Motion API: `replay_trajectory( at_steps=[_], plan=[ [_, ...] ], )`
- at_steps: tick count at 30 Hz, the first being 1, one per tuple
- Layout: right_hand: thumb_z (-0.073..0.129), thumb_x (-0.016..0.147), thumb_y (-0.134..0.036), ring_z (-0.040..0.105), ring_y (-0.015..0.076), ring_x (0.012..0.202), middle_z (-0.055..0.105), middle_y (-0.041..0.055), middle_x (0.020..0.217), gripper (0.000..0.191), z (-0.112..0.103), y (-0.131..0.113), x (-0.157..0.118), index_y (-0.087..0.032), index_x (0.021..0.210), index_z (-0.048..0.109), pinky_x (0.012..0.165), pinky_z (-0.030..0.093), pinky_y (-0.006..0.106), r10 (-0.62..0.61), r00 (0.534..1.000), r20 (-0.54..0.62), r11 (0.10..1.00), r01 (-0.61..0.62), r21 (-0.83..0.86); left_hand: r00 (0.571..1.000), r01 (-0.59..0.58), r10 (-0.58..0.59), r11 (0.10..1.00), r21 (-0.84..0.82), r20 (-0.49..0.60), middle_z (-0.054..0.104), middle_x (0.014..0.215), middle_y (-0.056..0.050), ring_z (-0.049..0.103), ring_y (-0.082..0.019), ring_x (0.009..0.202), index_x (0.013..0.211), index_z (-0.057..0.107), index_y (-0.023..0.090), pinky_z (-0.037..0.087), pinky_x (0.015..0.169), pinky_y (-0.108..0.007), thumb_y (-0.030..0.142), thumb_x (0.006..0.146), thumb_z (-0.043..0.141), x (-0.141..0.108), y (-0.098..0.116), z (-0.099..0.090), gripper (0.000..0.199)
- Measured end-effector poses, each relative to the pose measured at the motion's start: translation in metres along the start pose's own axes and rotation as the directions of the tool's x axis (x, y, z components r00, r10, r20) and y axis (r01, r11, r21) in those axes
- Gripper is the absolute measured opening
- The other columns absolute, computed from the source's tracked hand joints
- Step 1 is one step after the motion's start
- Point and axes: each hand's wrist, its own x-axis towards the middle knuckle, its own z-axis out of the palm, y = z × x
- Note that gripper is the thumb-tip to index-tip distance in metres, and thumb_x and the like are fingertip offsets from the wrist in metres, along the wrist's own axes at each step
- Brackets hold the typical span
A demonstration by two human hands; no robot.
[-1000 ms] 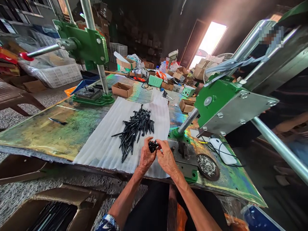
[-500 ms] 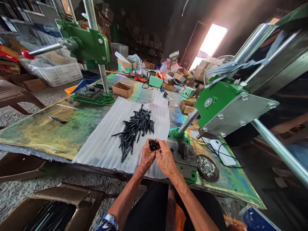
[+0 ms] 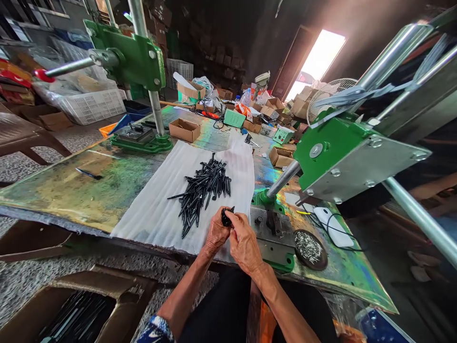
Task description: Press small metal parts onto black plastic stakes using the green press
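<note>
My left hand (image 3: 216,233) is wrapped round a bunch of black pointed stakes (image 3: 226,218), with their dark ends showing above the fist. My right hand (image 3: 246,245) presses against the bunch from the right, its thumb and fingers closed on it; exactly what the fingertips grip is partly hidden. Just beyond both hands, a loose pile of similar black stakes (image 3: 203,190) lies on a white foam sheet (image 3: 150,209). To the right of my right hand is the metal base (image 3: 269,233) of a green hand press (image 3: 328,152).
A round dish of small silvery pins (image 3: 310,249) and a white power bank-like block (image 3: 333,226) with a cable lie at right. Another green press (image 3: 134,62) stands at left. One stake (image 3: 88,174) lies apart. An open carton (image 3: 184,130) sits behind the sheet.
My right hand's fingers have shifted over the bunch, covering more of its right side. The left hand keeps its grip. The whole view has shifted slightly.
</note>
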Motion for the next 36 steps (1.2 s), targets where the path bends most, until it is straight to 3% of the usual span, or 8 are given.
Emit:
replay_trajectory(
  at_steps=[6, 10, 15, 18, 20, 24, 31, 36],
  plan=[
    [0.035, 0.078, -0.005, 0.056, 0.0215, 0.097, 0.054, 0.0137, 0.111, 0.051, -0.001, 0.007, -0.011, -0.012, 0.128, 0.045, 0.082, 0.051, 0.036, 0.072, 0.995, -0.068, 0.993, -0.065, 0.099, 0.997, 0.06, -0.058, 0.997, 0.038, -0.045, 0.054, 0.068, 0.002, 0.049, -0.012, 0.062, 0.08, 0.053, 0.018, 0.042, 0.06, -0.025, 0.022, 0.071, 0.059, -0.002, 0.004, 0.001, 0.012],
    [0.037, 0.084, -0.011, 0.06, 0.0184, 0.089, 0.059, 0.0112, 0.104, 0.042, -0.022, 0.012, -0.04, -0.015, 0.124, 0.048, 0.073, 0.054, 0.03, 0.162, 0.98, -0.116, 0.983, -0.15, 0.102, 0.993, 0.095, -0.089, 0.991, 0.091, -0.075, 0.052, 0.067, 0.003, 0.047, -0.011, 0.061, 0.08, 0.053, 0.017, 0.041, 0.06, -0.024, 0.023, 0.069, 0.062, -0.002, 0.0, 0.002, 0.015],
    [0.038, 0.09, -0.016, 0.065, 0.0171, 0.086, 0.065, 0.0096, 0.096, 0.035, -0.062, 0.038, -0.115, -0.016, 0.123, 0.049, 0.076, 0.055, 0.029, 0.25, 0.953, -0.169, 0.966, -0.258, -0.03, 0.994, 0.063, -0.054, 0.994, 0.094, -0.099, 0.05, 0.067, 0.004, 0.047, -0.011, 0.061, 0.078, 0.053, 0.018, 0.041, 0.061, -0.024, 0.024, 0.069, 0.062, 0.001, 0.0, 0.003, 0.015],
    [0.039, 0.092, -0.021, 0.066, 0.0159, 0.078, 0.066, 0.0098, 0.098, 0.032, -0.081, 0.064, -0.17, -0.018, 0.123, 0.049, 0.071, 0.057, 0.027, 0.262, 0.92, -0.291, 0.943, -0.309, -0.127, 0.993, 0.039, -0.029, 0.995, 0.087, -0.112, 0.051, 0.067, 0.004, 0.047, -0.01, 0.059, 0.079, 0.053, 0.019, 0.041, 0.059, -0.023, 0.026, 0.07, 0.063, 0.004, 0.011, 0.003, 0.015],
    [0.04, 0.092, -0.023, 0.066, 0.0168, 0.077, 0.066, 0.0095, 0.098, 0.029, -0.09, 0.08, -0.204, -0.02, 0.12, 0.051, 0.071, 0.058, 0.029, 0.247, 0.884, -0.397, 0.913, -0.35, -0.21, 0.994, 0.025, -0.016, 0.996, 0.088, -0.107, 0.052, 0.067, 0.003, 0.047, -0.01, 0.058, 0.08, 0.053, 0.018, 0.041, 0.058, -0.023, 0.027, 0.07, 0.064, 0.006, 0.018, 0.002, 0.018],
    [0.042, 0.093, -0.026, 0.067, 0.0193, 0.074, 0.067, 0.0098, 0.095, 0.028, -0.092, 0.098, -0.253, -0.021, 0.118, 0.051, 0.066, 0.059, 0.031, 0.252, 0.858, -0.447, 0.874, -0.4, -0.275, 0.994, 0.019, -0.006, 0.993, 0.118, -0.113, 0.054, 0.067, 0.003, 0.049, -0.01, 0.058, 0.08, 0.053, 0.018, 0.042, 0.057, -0.023, 0.029, 0.069, 0.066, 0.007, 0.027, -0.001, 0.02],
    [0.036, 0.092, -0.021, 0.064, 0.0254, 0.091, 0.062, 0.0121, 0.102, 0.029, -0.069, 0.091, -0.254, -0.021, 0.115, 0.054, 0.075, 0.055, 0.04, 0.149, 0.878, -0.455, 0.838, -0.357, -0.413, 0.992, -0.032, 0.06, 0.973, 0.229, -0.115, 0.056, 0.068, 0.003, 0.05, -0.011, 0.058, 0.081, 0.054, 0.019, 0.043, 0.059, -0.024, 0.033, 0.069, 0.066, 0.004, 0.039, 0.002, 0.022],
    [0.036, 0.09, -0.013, 0.062, 0.022, 0.09, 0.061, 0.0089, 0.098, 0.03, -0.069, 0.084, -0.241, -0.02, 0.114, 0.053, 0.073, 0.054, 0.035, 0.139, 0.875, -0.465, 0.836, -0.355, -0.419, 0.99, 0.011, 0.018, 0.979, 0.203, -0.138, 0.059, 0.07, 0.002, 0.054, -0.012, 0.061, 0.084, 0.058, 0.018, 0.045, 0.061, -0.025, 0.034, 0.064, 0.072, 0.001, 0.048, 0.01, 0.029]
  ],
)
